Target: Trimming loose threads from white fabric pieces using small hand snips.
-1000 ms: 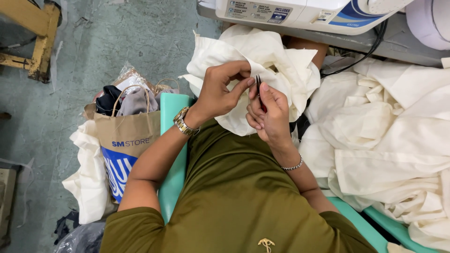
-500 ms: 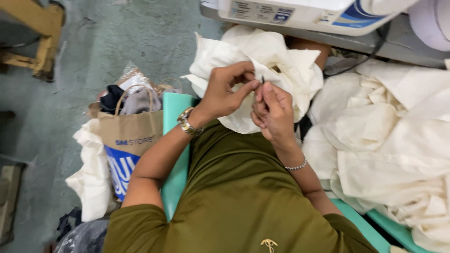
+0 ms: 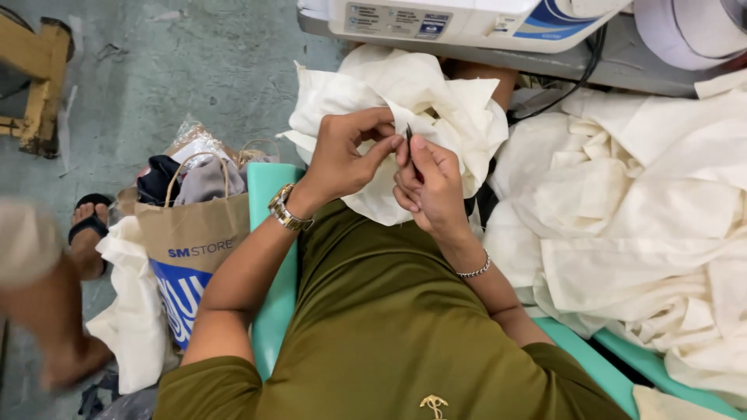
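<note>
Cream cloth [image 3: 436, 101] is bunched on the lap just below the sewing machine [image 3: 467, 19]; its fold is pinched by the left hand [image 3: 342, 159], a small dark tool [image 3: 409, 134] is gripped by the right hand [image 3: 428, 183]

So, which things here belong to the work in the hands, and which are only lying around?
In use:
- left hand, pinching the cream cloth
- right hand, holding a small dark tool

Lying about:
- paper bag of clothes
- cream fabric pile
- sewing machine
- wooden stool
</note>
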